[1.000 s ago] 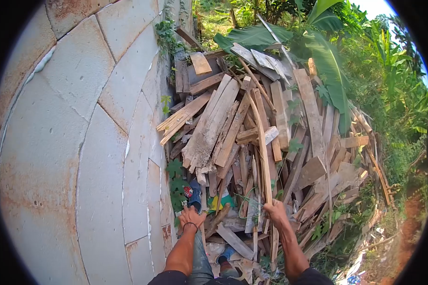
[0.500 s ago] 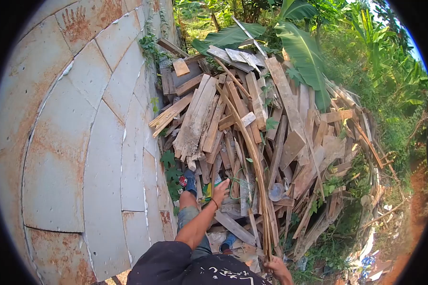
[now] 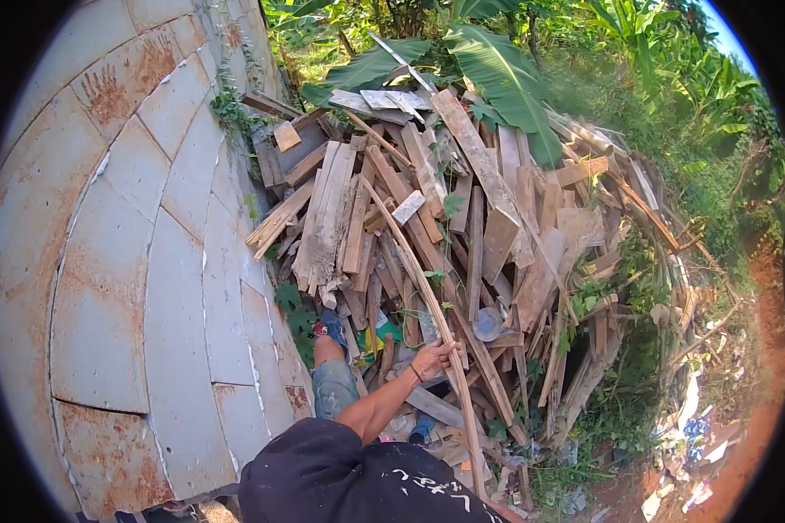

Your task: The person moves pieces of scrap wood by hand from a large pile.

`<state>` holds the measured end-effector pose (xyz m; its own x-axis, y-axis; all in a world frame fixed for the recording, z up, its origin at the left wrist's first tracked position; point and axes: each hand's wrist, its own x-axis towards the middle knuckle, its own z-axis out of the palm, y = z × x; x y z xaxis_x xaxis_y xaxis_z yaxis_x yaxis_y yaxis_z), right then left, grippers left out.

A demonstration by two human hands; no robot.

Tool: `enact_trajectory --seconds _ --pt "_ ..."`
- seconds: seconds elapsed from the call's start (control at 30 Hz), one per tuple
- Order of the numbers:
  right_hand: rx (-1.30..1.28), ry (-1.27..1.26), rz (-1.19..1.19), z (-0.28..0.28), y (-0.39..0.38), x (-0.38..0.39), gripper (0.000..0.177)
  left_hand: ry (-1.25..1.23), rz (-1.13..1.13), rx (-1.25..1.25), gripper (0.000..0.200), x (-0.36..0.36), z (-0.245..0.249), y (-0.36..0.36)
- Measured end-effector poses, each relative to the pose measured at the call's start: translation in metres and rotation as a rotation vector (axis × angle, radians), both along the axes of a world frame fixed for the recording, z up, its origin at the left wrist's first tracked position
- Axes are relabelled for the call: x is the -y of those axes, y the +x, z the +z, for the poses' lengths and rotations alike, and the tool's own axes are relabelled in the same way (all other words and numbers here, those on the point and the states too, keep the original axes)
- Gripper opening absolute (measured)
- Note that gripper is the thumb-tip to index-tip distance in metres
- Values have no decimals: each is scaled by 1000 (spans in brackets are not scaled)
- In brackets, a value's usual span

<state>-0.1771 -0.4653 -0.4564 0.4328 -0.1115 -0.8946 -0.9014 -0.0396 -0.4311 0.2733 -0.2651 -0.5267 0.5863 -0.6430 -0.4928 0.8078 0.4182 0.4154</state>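
My left hand (image 3: 434,358) is closed around a long, thin, slightly bent wood strip (image 3: 424,292), which runs from the middle of the wood pile down to the bottom of the view. At the bottom edge only a bit of my right forearm (image 3: 504,512) shows beside the strip's lower end; the hand itself is hidden. Under and around the strip lies a heap of old boards and planks (image 3: 392,205). A small pale block (image 3: 408,207) rests on the heap near the strip's upper part.
A block wall (image 3: 183,288) stands along the left. Large banana leaves (image 3: 507,77) hang over the back of the pile. A clear round plastic container (image 3: 487,324) lies among the boards. My feet (image 3: 330,326) are among the lower pieces. Litter (image 3: 696,427) lies at lower right.
My left hand has moved right and closed on the strip. The strip now stands apart from the other long pieces beside it. My right hand has dropped out of sight.
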Motion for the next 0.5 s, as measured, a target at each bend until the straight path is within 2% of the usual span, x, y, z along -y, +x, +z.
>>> enact_trajectory --seconds 0.03,0.1,0.13,0.23,0.3,0.37,0.43,0.47,0.5 --pt "0 -61 30 -11 -9 -4 37 5 4 -3 52 2 4 -13" --pt "14 -189 104 -41 -36 -17 39 -195 -90 100 53 10 22 -45" --pt "27 -253 153 -60 -48 -24 41 -193 -143 105 59 15 36 -56" --pt "101 -448 281 -116 -79 -50 44 -165 -274 165 56 39 80 -78" --pt "169 -551 308 -147 -83 -62 46 -122 -364 316 62 65 101 -85" --pt "226 -577 237 -172 -76 -71 49 -174 -431 375 64 94 128 -81" --pt "190 -391 -53 -114 -7 -71 65 -210 -460 532 70 132 159 -51" --pt "297 -412 -163 -110 20 -56 69 -208 -461 628 75 157 180 -28" --pt "407 -429 -267 -113 52 -39 73 -200 -349 753 92 188 195 -1"
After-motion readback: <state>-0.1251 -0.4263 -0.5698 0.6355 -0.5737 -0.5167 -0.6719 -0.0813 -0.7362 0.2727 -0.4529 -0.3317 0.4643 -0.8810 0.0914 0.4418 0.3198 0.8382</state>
